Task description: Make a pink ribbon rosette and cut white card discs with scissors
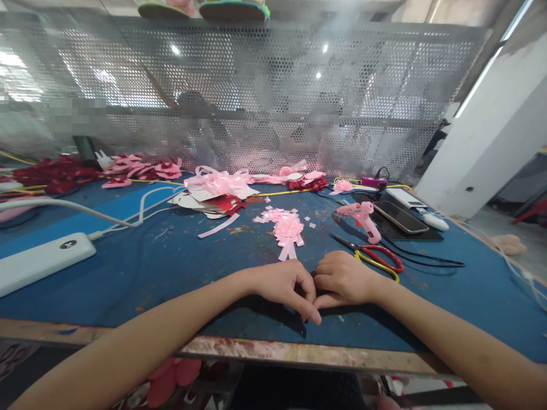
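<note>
My left hand (288, 287) rests on the blue table near its front edge, fingers curled, thumb pointing down and right, with nothing visible in it. Against it on the right lies my right hand (344, 279), its fingers folded and also holding nothing that shows. Just beyond them is a pink ribbon flower (288, 228) with strip tails and small pink squares around it. Scissors (378, 259) with red and yellow handles lie beside my right hand. A pink glue gun (363, 219) stands behind the scissors.
White and red sheets (209, 203) sit under pink ribbon (222, 181). A white power bank (47, 259) with cables is at left. A phone (401, 216) lies at right near a white device (405, 199). Behind stands a perforated metal screen (265, 85); red petals (55, 173) lie back left.
</note>
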`<state>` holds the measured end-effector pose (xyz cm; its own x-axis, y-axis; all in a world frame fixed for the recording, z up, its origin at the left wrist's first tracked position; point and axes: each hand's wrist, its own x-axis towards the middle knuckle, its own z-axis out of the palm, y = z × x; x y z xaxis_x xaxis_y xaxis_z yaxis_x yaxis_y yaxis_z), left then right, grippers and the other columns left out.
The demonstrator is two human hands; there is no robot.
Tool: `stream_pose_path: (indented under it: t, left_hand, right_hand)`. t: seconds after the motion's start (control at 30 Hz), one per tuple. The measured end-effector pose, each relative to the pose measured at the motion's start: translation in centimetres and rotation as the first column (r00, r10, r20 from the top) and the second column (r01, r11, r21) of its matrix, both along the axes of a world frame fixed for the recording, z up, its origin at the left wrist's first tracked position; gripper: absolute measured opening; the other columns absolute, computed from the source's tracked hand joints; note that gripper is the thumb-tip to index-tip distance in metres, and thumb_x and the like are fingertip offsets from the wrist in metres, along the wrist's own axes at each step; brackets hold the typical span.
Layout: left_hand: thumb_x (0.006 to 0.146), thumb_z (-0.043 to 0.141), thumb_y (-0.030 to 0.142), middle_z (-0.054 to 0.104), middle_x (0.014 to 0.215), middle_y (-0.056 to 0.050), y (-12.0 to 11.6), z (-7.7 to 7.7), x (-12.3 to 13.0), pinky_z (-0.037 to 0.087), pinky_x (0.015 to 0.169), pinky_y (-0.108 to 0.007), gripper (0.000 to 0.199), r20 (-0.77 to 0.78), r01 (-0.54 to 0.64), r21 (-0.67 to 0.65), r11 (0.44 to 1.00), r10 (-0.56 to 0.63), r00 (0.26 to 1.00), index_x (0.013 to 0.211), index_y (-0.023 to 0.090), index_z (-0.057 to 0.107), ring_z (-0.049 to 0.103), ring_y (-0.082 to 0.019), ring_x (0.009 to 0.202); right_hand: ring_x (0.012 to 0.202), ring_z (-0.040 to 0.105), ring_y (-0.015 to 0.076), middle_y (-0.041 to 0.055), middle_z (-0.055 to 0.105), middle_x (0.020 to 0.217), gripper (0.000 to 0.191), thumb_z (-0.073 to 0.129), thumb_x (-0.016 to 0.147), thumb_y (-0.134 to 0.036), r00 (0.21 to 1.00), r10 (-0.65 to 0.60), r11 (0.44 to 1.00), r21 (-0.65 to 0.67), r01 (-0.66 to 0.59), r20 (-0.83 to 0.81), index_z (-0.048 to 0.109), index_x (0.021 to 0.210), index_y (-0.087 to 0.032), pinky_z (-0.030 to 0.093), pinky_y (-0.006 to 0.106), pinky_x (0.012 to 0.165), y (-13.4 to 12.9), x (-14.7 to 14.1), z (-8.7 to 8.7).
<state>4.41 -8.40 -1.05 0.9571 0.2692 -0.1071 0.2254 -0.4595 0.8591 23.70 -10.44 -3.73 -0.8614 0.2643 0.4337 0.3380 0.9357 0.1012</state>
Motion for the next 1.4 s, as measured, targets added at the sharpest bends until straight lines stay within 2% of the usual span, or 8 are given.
stream_pose_path:
  t: [0.23, 0.33, 0.47, 0.6, 0.73, 1.03, 1.23, 1.4]
  left_hand:
    - [0.083, 0.044, 0.058, 0.061, 0.052, -0.007, 0.3, 0.1, 0.1, 0.041, 0.052, -0.022, 0.059, 0.012, 0.034, -0.117, 0.993, -0.033, 0.999, 0.045, 0.015, 0.056, 0.053, -0.011, 0.048]
    - [0.085, 0.032, 0.062, 0.058, 0.048, -0.005, 2.2, 0.2, -0.5, 0.043, 0.05, -0.023, 0.064, 0.008, -0.286, -0.026, 0.958, 0.286, 0.958, 0.047, 0.015, 0.053, 0.053, -0.012, 0.043]
    - [0.089, 0.033, 0.048, 0.068, 0.076, -0.008, 5.9, 0.4, -2.6, 0.046, 0.069, -0.025, 0.05, 0.227, -0.745, 0.49, 0.453, 0.758, 0.611, 0.072, 0.014, 0.065, 0.062, -0.017, 0.073]
    - [0.079, 0.052, 0.049, 0.067, 0.091, -0.011, 7.7, 0.0, -4.0, 0.044, 0.078, -0.03, 0.039, 0.222, -0.74, 0.581, 0.338, 0.809, 0.544, 0.076, 0.014, 0.069, 0.059, -0.026, 0.094]
    - [0.076, 0.056, 0.051, 0.067, 0.096, -0.01, 7.1, -0.9, -3.5, 0.043, 0.082, -0.033, 0.037, 0.187, -0.656, 0.703, 0.273, 0.819, 0.542, 0.078, 0.018, 0.072, 0.056, -0.028, 0.1]
    - [0.065, 0.07, 0.03, 0.068, 0.098, -0.007, 6.5, -1.6, -2.2, 0.045, 0.087, -0.033, 0.026, 0.23, -0.74, 0.468, 0.483, 0.742, 0.63, 0.087, 0.017, 0.066, 0.061, -0.022, 0.093]
    - [0.06, 0.073, 0.023, 0.061, 0.067, 0.001, 5.0, -1.4, -1.3, 0.046, 0.061, -0.025, 0.037, 0.288, -0.799, -0.07, 0.597, 0.779, 0.557, 0.089, 0.016, 0.052, 0.06, -0.014, 0.063]
    - [0.052, 0.08, 0.024, 0.058, 0.064, 0.003, 4.3, -1.4, -0.5, 0.044, 0.061, -0.023, 0.047, 0.303, -0.72, -0.393, 0.572, 0.82, 0.487, 0.089, 0.014, 0.052, 0.057, -0.011, 0.061]
  right_hand:
    - [0.051, 0.048, 0.0126, 0.0032, 0.057, 0.052, 0.055, 0.038, 0.088, -0.058, 0.999, -0.04, 0.999, -0.028, 0.041, 0.03, 0.059, 0.059, -0.016, 0.023, 0.03, 0.052, -0.1, -0.1, 0.0]
    - [0.054, 0.052, 0.0136, 0.0032, 0.06, 0.058, 0.048, 0.041, 0.089, -0.054, 0.966, -0.26, 0.956, -0.139, 0.257, -0.008, 0.059, 0.064, -0.017, 0.027, 0.028, 0.053, -0.1, -0.3, 0.5]
    - [0.082, 0.061, 0.0177, 0.0058, 0.067, 0.089, 0.032, 0.041, 0.091, -0.045, 0.784, -0.606, 0.73, -0.487, 0.479, -0.138, 0.058, 0.094, -0.019, 0.042, 0.028, 0.071, 0.6, 0.0, 0.7]
    - [0.11, 0.055, 0.0241, 0.0125, 0.06, 0.117, 0.043, 0.043, 0.088, -0.047, 0.705, -0.696, 0.611, -0.63, 0.48, -0.137, 0.048, 0.119, -0.017, 0.04, 0.038, 0.093, 1.7, 0.8, 0.0]
    - [0.117, 0.05, 0.028, 0.0153, 0.054, 0.127, 0.052, 0.044, 0.087, -0.048, 0.734, -0.676, 0.608, -0.606, 0.513, -0.058, 0.045, 0.127, -0.015, 0.037, 0.043, 0.099, 1.7, 0.8, -0.2]
    - [0.123, 0.047, 0.0283, 0.0139, 0.049, 0.135, 0.053, 0.047, 0.086, -0.045, 0.813, -0.57, 0.702, -0.585, 0.407, -0.119, 0.043, 0.132, -0.019, 0.035, 0.046, 0.102, 1.4, 0.7, 0.3]
    - [0.107, 0.06, 0.0235, 0.0119, 0.065, 0.113, 0.053, 0.054, 0.082, -0.041, 0.624, -0.705, 0.507, -0.855, 0.11, -0.337, 0.043, 0.129, -0.018, 0.042, 0.041, 0.095, 2.7, 1.0, -0.6]
    - [0.072, 0.066, 0.0199, 0.0054, 0.07, 0.073, 0.031, 0.065, 0.071, -0.043, 0.43, -0.801, 0.421, -0.902, -0.093, -0.418, 0.065, 0.084, -0.015, 0.049, 0.034, 0.076, 3.0, 1.2, -0.3]
